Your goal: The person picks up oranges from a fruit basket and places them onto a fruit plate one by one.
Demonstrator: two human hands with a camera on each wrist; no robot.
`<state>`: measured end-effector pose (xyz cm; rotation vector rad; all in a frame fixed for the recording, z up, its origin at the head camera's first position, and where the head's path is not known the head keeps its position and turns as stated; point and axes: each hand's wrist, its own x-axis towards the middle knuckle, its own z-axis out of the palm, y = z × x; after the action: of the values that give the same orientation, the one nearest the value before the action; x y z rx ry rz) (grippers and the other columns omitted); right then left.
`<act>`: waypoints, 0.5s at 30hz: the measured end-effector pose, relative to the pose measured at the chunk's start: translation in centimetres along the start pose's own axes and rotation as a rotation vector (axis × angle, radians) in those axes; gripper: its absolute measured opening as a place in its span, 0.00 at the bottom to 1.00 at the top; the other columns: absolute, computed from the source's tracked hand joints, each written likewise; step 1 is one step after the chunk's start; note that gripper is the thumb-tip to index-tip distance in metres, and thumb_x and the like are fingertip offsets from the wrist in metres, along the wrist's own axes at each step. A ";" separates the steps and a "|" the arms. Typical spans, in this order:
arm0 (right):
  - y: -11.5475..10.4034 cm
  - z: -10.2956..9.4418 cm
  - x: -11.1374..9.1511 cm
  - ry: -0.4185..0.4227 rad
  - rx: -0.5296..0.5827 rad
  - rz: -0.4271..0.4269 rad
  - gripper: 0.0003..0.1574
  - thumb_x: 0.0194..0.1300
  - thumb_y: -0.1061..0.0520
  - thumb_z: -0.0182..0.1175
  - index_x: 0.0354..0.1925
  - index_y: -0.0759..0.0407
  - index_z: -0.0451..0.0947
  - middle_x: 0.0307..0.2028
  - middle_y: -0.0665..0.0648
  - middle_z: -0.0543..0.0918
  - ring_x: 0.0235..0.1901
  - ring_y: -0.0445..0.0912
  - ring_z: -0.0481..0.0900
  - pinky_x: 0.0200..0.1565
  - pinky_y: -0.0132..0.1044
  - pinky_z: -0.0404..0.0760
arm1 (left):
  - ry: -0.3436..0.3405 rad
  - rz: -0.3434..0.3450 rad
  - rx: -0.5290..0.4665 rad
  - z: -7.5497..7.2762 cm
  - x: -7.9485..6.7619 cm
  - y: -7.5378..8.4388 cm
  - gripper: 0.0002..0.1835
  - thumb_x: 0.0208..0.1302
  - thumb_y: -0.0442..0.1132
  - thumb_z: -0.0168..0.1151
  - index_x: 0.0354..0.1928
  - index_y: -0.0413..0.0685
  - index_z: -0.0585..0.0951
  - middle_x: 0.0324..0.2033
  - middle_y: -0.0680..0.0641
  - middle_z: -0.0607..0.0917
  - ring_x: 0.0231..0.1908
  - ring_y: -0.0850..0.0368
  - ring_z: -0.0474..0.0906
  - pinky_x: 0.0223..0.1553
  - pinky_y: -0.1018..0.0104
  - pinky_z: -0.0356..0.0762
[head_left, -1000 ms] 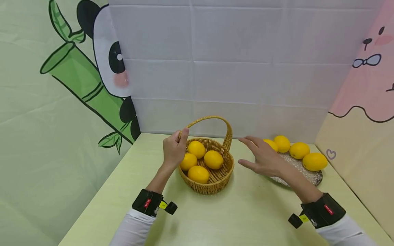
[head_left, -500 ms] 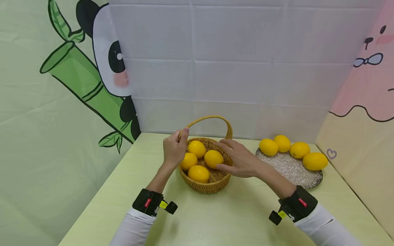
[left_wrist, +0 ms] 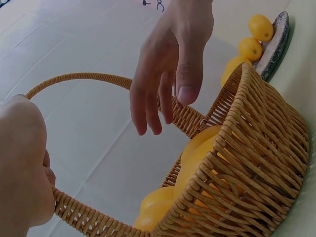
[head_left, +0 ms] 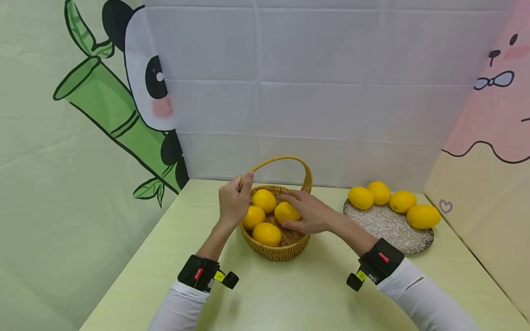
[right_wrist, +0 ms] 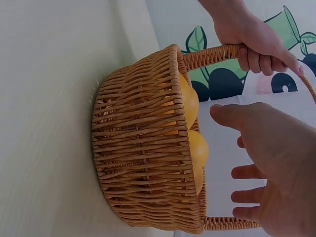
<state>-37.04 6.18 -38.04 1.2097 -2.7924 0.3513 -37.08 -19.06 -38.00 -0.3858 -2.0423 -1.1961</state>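
A woven wicker basket (head_left: 277, 253) with an arched handle stands on the table and holds several yellow lemons (head_left: 267, 235). My left hand (head_left: 235, 200) grips the left side of the basket's handle (right_wrist: 212, 57), fingers curled round it. Over the basket's right side hovers my right hand (head_left: 308, 212), thumb and fingers spread, above the rightmost lemon (head_left: 285, 212). In the right wrist view a gap shows between that right hand (right_wrist: 276, 163) and the lemons (right_wrist: 197, 150) at the rim.
To the right lies a speckled round plate (head_left: 385, 230) with several lemons (head_left: 423, 216) along its far edge. Behind the table (head_left: 198, 220) hangs a pale cloth backdrop (head_left: 310, 92). Side panels carry a panda and bamboo drawing (head_left: 112, 105) and a pink figure (head_left: 501, 105).
My right hand has moved left from in front of the plate to over the basket, uncovering the plate and its lemons. The left hand and basket stay where they were.
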 end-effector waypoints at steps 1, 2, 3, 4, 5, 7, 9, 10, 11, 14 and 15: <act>0.1 0.1 0.2 -0.008 -0.001 0.002 0.46 0.71 0.36 0.61 0.77 0.54 0.64 0.73 0.62 0.65 0.70 0.56 0.62 0.68 0.58 0.65 | 0.000 0.001 0.000 0.0 0.0 0.0 0.31 0.80 0.53 0.50 0.15 0.50 0.61 0.10 0.50 0.60 0.09 0.54 0.53 0.12 0.71 0.46; 0.2 0.2 0.4 -0.016 -0.002 0.004 0.46 0.71 0.37 0.62 0.77 0.55 0.64 0.73 0.62 0.65 0.70 0.56 0.62 0.68 0.58 0.65 | 0.000 0.000 -0.001 0.0 0.0 0.0 0.31 0.80 0.53 0.50 0.15 0.50 0.61 0.10 0.50 0.60 0.09 0.54 0.53 0.12 0.71 0.46; 0.2 0.3 0.7 -0.024 -0.003 0.004 0.45 0.71 0.37 0.62 0.77 0.55 0.65 0.73 0.62 0.66 0.70 0.56 0.62 0.68 0.58 0.65 | 0.000 0.000 -0.001 0.0 0.0 0.0 0.31 0.80 0.54 0.50 0.16 0.50 0.61 0.10 0.50 0.60 0.09 0.54 0.53 0.12 0.71 0.46; 0.3 0.4 0.9 -0.034 -0.002 0.003 0.45 0.71 0.38 0.63 0.76 0.56 0.65 0.73 0.62 0.66 0.70 0.56 0.63 0.68 0.57 0.65 | 0.000 0.000 -0.001 0.0 0.0 0.0 0.31 0.80 0.54 0.50 0.16 0.50 0.61 0.10 0.50 0.60 0.09 0.54 0.53 0.12 0.71 0.46; 0.4 0.6 1.1 -0.043 -0.004 0.001 0.45 0.71 0.39 0.63 0.76 0.58 0.65 0.72 0.62 0.67 0.69 0.56 0.64 0.68 0.57 0.65 | 0.000 -0.001 -0.001 0.0 0.0 0.0 0.31 0.80 0.54 0.50 0.16 0.50 0.61 0.10 0.50 0.60 0.09 0.54 0.53 0.12 0.71 0.46; 0.5 0.8 1.6 -0.063 -0.009 0.004 0.45 0.71 0.40 0.64 0.76 0.59 0.65 0.72 0.62 0.67 0.68 0.56 0.65 0.68 0.56 0.65 | 0.002 -0.001 0.003 0.0 0.0 0.0 0.31 0.80 0.54 0.50 0.16 0.51 0.61 0.10 0.50 0.60 0.09 0.54 0.53 0.12 0.71 0.46; 0.6 1.0 1.9 -0.081 -0.008 0.011 0.45 0.70 0.41 0.65 0.76 0.58 0.66 0.71 0.62 0.67 0.67 0.56 0.66 0.67 0.56 0.67 | 0.002 -0.003 0.001 -0.1 0.0 0.0 0.31 0.80 0.54 0.51 0.15 0.51 0.61 0.10 0.50 0.60 0.09 0.54 0.52 0.12 0.71 0.46; 0.6 1.1 2.0 -0.091 -0.010 0.016 0.44 0.70 0.41 0.65 0.75 0.58 0.66 0.71 0.62 0.67 0.67 0.56 0.67 0.67 0.55 0.68 | 0.001 -0.004 -0.001 -0.1 0.0 0.0 0.31 0.80 0.54 0.51 0.15 0.51 0.61 0.10 0.50 0.60 0.09 0.54 0.52 0.12 0.71 0.46; 0.6 1.3 2.2 -0.100 -0.011 0.021 0.44 0.70 0.41 0.65 0.75 0.57 0.67 0.71 0.62 0.67 0.67 0.56 0.67 0.67 0.55 0.68 | 0.000 -0.005 -0.002 -0.1 0.0 0.0 0.31 0.80 0.54 0.50 0.15 0.51 0.61 0.10 0.50 0.60 0.09 0.54 0.52 0.12 0.71 0.46; 0.8 1.7 2.5 -0.119 -0.013 0.028 0.42 0.69 0.42 0.66 0.74 0.57 0.69 0.71 0.63 0.67 0.66 0.57 0.69 0.66 0.55 0.69 | -0.003 -0.009 -0.009 -0.1 -0.1 0.0 0.31 0.80 0.54 0.50 0.15 0.51 0.61 0.09 0.50 0.60 0.09 0.54 0.52 0.12 0.71 0.46; 0.8 1.9 2.6 -0.124 -0.011 0.029 0.41 0.69 0.43 0.67 0.73 0.57 0.69 0.71 0.63 0.68 0.65 0.57 0.69 0.66 0.55 0.69 | -0.003 -0.010 -0.008 0.0 -0.1 0.0 0.31 0.80 0.54 0.50 0.15 0.51 0.61 0.09 0.50 0.60 0.09 0.54 0.53 0.12 0.71 0.46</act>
<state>-39.39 4.43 -39.58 1.2301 -2.9146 0.2717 -37.03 -19.10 -38.03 -0.3813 -2.0447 -1.2107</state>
